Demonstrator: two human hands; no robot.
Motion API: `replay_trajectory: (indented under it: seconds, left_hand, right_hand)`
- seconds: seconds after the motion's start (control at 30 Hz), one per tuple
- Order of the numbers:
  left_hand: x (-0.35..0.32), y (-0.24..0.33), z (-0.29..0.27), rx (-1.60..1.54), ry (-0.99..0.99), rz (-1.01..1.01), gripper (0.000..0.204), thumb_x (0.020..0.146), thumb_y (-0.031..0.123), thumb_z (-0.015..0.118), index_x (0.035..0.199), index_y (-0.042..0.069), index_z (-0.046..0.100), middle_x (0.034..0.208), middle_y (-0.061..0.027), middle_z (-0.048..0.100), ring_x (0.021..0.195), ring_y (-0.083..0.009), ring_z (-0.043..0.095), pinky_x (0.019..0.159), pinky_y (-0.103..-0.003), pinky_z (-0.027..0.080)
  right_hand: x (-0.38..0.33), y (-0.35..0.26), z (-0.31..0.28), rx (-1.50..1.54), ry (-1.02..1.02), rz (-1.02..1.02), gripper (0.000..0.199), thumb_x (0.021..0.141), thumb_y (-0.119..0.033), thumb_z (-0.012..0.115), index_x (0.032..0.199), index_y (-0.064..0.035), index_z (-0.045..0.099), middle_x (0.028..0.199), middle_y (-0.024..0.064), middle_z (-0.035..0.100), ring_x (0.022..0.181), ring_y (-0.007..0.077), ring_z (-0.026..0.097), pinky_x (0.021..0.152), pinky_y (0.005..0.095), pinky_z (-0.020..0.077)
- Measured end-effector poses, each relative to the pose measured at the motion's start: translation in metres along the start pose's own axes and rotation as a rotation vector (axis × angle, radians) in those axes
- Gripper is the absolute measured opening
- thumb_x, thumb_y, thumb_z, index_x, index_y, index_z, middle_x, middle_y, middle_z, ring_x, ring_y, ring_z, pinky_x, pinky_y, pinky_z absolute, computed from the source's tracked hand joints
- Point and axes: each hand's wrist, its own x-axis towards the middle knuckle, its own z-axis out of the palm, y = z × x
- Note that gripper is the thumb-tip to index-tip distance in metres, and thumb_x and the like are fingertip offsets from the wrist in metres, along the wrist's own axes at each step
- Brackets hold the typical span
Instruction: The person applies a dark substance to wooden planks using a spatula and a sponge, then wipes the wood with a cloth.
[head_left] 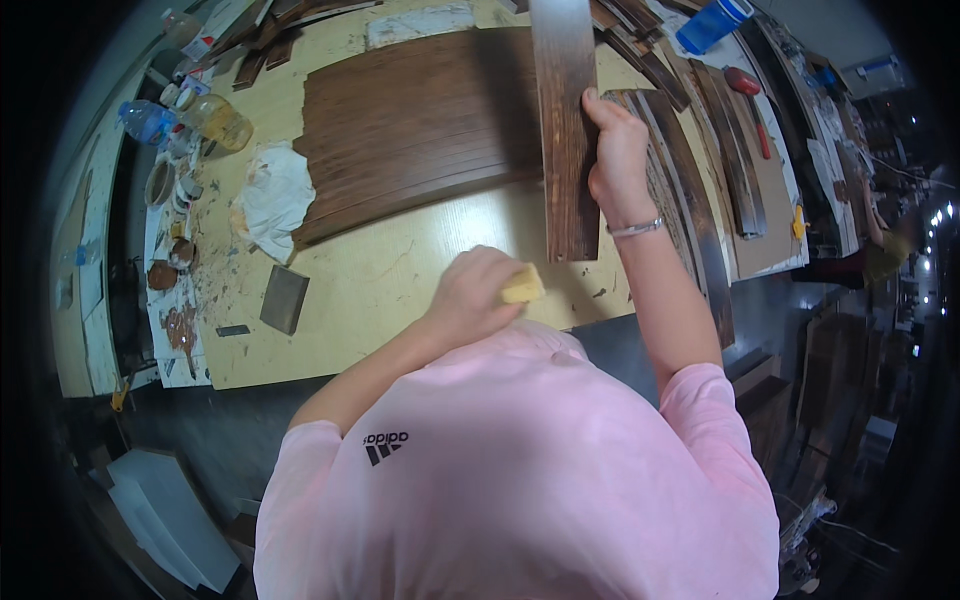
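My left hand (472, 290) is closed around a yellow sponge (522, 286) near the front edge of the table, close to my shirt. My right hand (622, 160) grips the long edge of a dark brown wooden plank (570, 130), thumb on its face. The plank is raised, its long side running away from me, and its far end leaves the top of the view. Beyond my left hand, a row of dark brown boards (420, 120) lies side by side on the pale yellow tabletop (350, 320).
Left of the boards are a crumpled white cloth (277, 195), a grey-brown block (285, 298) and a plastic bottle of yellowish liquid (218, 122). On the right lie more wood strips (735, 150), a red-handled tool (742, 82) and a blue container (712, 25). A person stands at far right.
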Motion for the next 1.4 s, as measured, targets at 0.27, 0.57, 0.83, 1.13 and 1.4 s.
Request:
replay_trajectory:
  seconds: [0.27,0.57,0.83,1.13,1.4]
  left_hand:
    - [0.052,0.005,-0.028,0.064,0.171,0.021,0.043,0.065,0.009,0.08,0.103,0.002,0.062,0.096,-0.0137,0.063,0.085,-0.0321,0.061,0.073,-0.038,0.05]
    - [0.032,0.015,-0.045,-0.099,0.176,-0.166,0.04,0.068,0.005,0.079,0.105,0.0,0.063,0.098,-0.012,0.064,0.085,-0.0237,0.062,0.076,-0.032,0.051]
    - [0.089,0.068,-0.043,-0.256,0.037,0.131,0.046,0.065,0.007,0.081,0.106,-0.001,0.063,0.098,-0.0159,0.063,0.087,-0.0283,0.063,0.078,-0.036,0.051]
    - [0.131,0.0,-0.047,0.06,0.218,0.057,0.037,0.072,0.009,0.079,0.105,0.001,0.065,0.093,-0.0098,0.064,0.082,-0.0224,0.064,0.074,-0.032,0.053]
    - [0.152,-0.076,-0.096,0.194,0.46,-0.192,0.036,0.077,0.016,0.081,0.107,0.001,0.068,0.097,-0.0082,0.069,0.081,-0.0168,0.065,0.075,-0.029,0.053]
  right_hand:
    - [0.033,0.006,-0.005,0.164,0.172,-0.026,0.019,0.09,-0.01,0.069,0.094,0.0095,0.067,0.094,0.013,0.07,0.084,0.0178,0.063,0.079,0.0307,0.0496]
    - [0.041,-0.005,-0.039,0.748,-0.325,0.617,0.031,0.099,-0.025,0.039,0.096,0.0028,0.054,0.07,0.0028,0.047,0.059,0.0139,0.043,0.05,0.0276,0.0385]
    - [0.018,0.033,-0.02,1.102,-0.624,0.981,0.032,0.096,-0.027,0.048,0.099,0.0035,0.055,0.071,0.0026,0.049,0.065,0.0148,0.047,0.058,0.0285,0.0425]
    - [-0.041,0.036,-0.014,0.696,-0.589,0.895,0.034,0.1,-0.036,0.041,0.098,-0.0067,0.059,0.07,0.0032,0.051,0.056,0.0122,0.048,0.046,0.0269,0.0406]
    - [-0.081,0.034,-0.036,0.399,-0.808,1.099,0.035,0.1,-0.03,0.042,0.08,-0.0032,0.053,0.061,0.0011,0.043,0.047,0.0108,0.035,0.041,0.0241,0.029]
